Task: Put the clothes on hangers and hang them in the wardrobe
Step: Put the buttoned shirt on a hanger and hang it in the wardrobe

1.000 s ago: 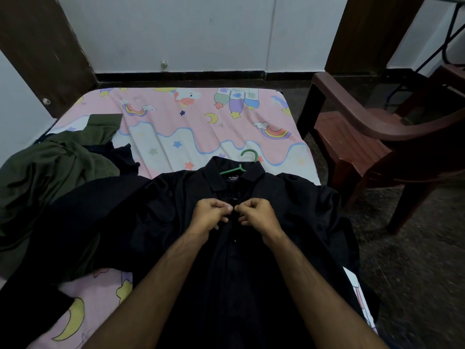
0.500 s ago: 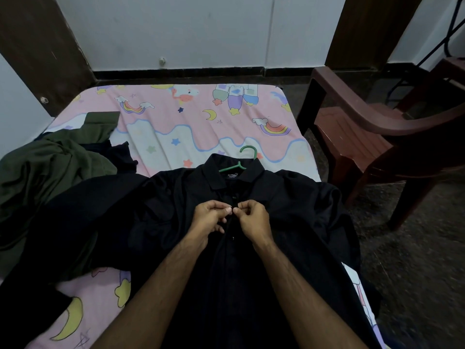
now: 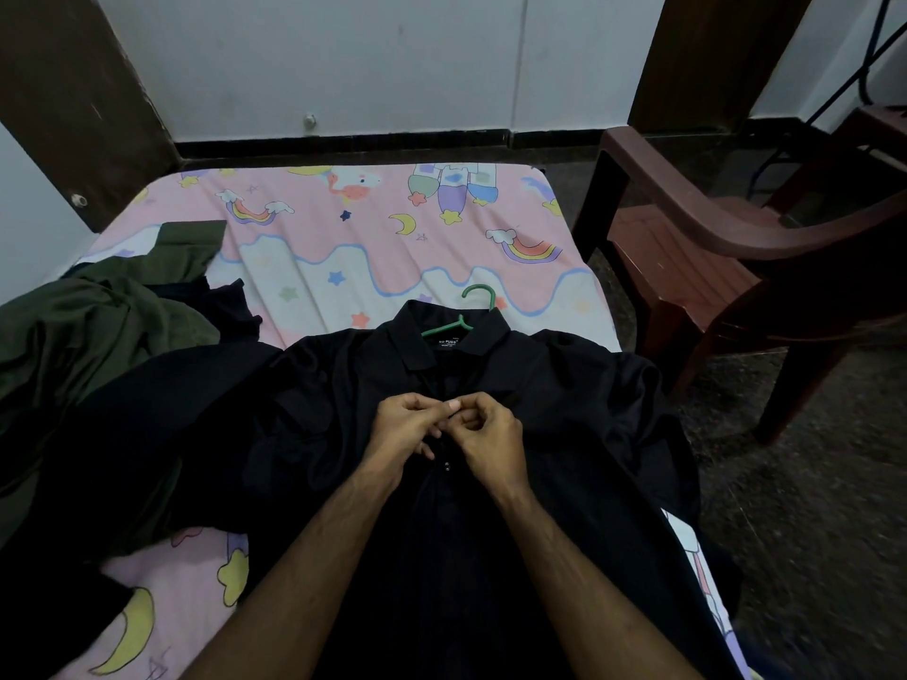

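A: Where is our black shirt (image 3: 564, 409) right now?

B: It lies flat on the bed (image 3: 343, 257), front side up. The green hanger (image 3: 459, 321) is already inside it. We can see the hook poking out past the collar.

A: What are our hands doing?

B: Our left hand (image 3: 407, 427) and our right hand (image 3: 483, 429) meet in the middle of the shirt, just below the collar. The fingers of both are curled and pinch the front edges of the shirt together. We think we are closing a button there, so the shirt will not slip off the hanger.

A: Why is it on the bed?

B: Flat cloth is easier to button, we think.

A: What else is left?

B: A green shirt (image 3: 73, 336) lies bunched up on the left side of the bed, with more dark cloth beside it. A brown chair (image 3: 711, 257) stands to the right. We cannot see the wardrobe.
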`<state>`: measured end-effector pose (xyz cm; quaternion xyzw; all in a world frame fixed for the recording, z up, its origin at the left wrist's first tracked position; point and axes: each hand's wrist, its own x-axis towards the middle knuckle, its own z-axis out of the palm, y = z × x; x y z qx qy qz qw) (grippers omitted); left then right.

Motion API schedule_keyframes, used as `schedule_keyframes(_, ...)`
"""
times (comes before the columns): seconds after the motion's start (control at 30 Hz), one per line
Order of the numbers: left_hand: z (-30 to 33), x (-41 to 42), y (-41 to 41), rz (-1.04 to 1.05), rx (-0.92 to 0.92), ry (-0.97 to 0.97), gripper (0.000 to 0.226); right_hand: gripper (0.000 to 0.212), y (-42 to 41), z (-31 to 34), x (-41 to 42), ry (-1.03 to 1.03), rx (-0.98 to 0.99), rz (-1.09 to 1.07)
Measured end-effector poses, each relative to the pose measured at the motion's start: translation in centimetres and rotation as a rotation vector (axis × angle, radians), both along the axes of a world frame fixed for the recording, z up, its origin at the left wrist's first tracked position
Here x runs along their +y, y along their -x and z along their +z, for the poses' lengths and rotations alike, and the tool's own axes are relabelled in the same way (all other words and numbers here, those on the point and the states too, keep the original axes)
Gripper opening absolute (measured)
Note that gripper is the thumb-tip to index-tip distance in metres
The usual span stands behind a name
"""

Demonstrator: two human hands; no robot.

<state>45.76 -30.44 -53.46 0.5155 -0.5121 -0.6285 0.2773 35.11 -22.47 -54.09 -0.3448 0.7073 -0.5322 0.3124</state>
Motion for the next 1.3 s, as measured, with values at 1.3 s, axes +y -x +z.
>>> schedule_keyframes(1.3, -0.2, -4.2, 1.0, -0.139, -0.588, 0.625, 0.016, 0.022, 1.5, 2.6, -6.6, -0.413, 0.864, 0.042)
